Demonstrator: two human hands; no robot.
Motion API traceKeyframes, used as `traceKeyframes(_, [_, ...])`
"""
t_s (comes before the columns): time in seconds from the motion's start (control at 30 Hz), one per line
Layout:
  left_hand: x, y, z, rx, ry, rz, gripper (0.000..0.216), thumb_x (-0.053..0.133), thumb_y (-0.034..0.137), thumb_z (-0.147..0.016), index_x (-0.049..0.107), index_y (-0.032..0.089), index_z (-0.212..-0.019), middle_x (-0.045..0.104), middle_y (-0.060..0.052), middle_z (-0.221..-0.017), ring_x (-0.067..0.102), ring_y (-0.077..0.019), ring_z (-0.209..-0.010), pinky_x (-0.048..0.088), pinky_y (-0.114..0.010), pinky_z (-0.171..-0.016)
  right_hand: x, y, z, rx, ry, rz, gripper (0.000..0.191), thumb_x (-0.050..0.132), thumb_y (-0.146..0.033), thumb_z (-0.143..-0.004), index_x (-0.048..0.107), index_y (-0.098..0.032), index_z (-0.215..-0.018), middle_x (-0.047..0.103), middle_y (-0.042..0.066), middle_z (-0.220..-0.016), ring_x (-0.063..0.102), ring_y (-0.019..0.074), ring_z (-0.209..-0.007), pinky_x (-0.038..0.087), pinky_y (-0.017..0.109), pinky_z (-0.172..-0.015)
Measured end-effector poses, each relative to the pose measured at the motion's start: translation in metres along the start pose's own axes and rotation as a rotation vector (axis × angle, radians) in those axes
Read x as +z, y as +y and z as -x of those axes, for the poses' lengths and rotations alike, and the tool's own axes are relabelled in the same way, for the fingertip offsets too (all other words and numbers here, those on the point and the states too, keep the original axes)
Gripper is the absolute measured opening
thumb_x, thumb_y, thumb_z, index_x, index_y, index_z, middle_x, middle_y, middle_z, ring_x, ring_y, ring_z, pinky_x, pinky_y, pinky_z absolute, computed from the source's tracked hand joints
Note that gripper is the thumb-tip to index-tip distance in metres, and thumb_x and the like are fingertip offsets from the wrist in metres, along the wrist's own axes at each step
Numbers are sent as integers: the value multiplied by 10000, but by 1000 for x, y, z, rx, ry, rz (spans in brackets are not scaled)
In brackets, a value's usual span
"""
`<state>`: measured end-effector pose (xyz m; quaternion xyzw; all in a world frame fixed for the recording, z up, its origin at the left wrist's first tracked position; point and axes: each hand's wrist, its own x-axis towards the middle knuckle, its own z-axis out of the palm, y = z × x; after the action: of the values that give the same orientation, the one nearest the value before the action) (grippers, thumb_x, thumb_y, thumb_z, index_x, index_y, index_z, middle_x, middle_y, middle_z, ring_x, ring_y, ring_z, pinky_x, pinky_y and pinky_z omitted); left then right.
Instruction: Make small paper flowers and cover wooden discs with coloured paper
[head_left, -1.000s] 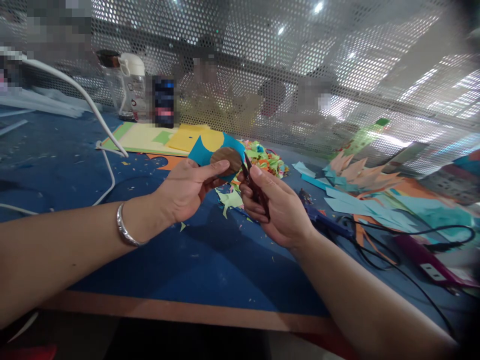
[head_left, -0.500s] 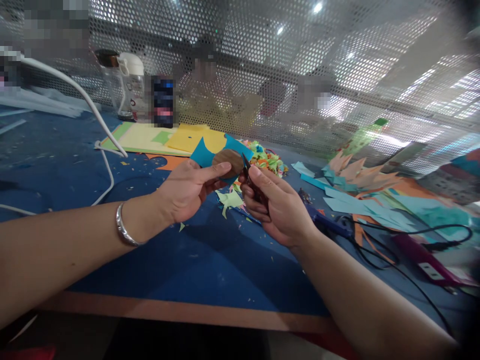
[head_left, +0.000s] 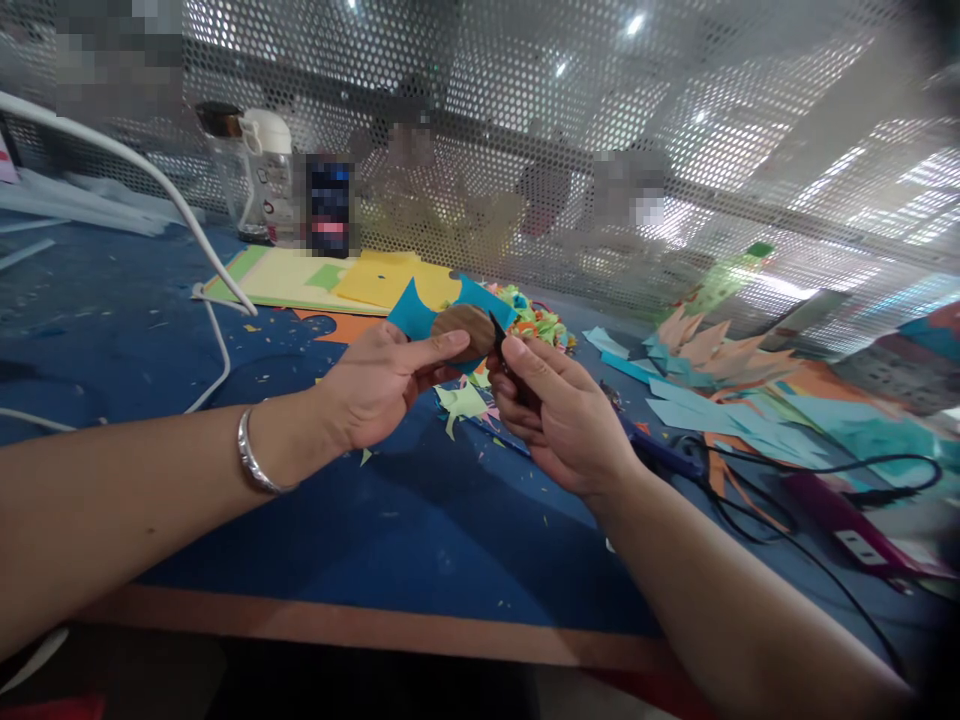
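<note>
My left hand pinches a round brown wooden disc against a piece of blue paper, holding both up above the blue table. My right hand is closed round small dark scissors, whose blades meet the blue paper at the disc's right edge. A silver bangle sits on my left wrist.
Yellow and green paper sheets lie at the back, with a clear bottle behind them. A heap of colourful scraps and cut blue and orange pieces lie to the right. Black cables, a purple tool and a white cable cross the table.
Both hands have drifted slightly right and up with the disc, paper and scissors. The blue paper has turned a little round the disc.
</note>
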<state>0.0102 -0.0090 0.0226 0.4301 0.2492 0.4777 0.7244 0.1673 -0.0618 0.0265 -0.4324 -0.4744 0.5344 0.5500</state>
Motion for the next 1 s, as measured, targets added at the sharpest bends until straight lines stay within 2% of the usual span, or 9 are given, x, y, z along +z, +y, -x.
traceKeyframes(0.37, [-2,-2,-3,51,-43,-29,186,898,240,-594,756,142,-664,757,-48,-784,675,-160,-836,510,-277,-773,-5,-1,-1,-21,-34,23,374,728,-459,-830,482,-201,-716,372,-71,-614,210,35,-448,108,210,-390])
traceKeyframes(0.53, [-2,-3,-5,55,0,-30,182,894,214,-586,742,130,-641,760,-61,-780,682,-168,-789,519,-298,-768,-7,-1,-2,-26,-28,57,363,712,-459,-848,490,-201,-721,364,-71,-614,205,42,-454,101,215,-390])
traceKeyframes(0.73, [-4,-3,-5,90,-61,-54,200,879,188,-611,686,138,-609,737,-40,-705,669,-153,-710,518,-293,-716,-9,-2,-3,-60,-22,135,382,717,-465,-847,479,-200,-709,354,-74,-607,235,36,-446,116,215,-389])
traceKeyframes(0.9, [-5,-3,-7,141,-124,-32,212,866,156,-631,714,157,-779,750,-17,-784,679,-141,-750,528,-261,-717,-12,-2,-4,-98,-21,192,402,717,-466,-847,464,-198,-688,359,-74,-605,242,36,-451,125,220,-394])
traceKeyframes(1.0, [-5,-3,-8,147,-127,-38,221,861,154,-637,707,162,-795,743,-10,-778,674,-140,-735,532,-268,-719,-13,-2,-4,-104,-24,212,413,720,-472,-842,455,-199,-683,358,-72,-614,250,39,-458,128,222,-396])
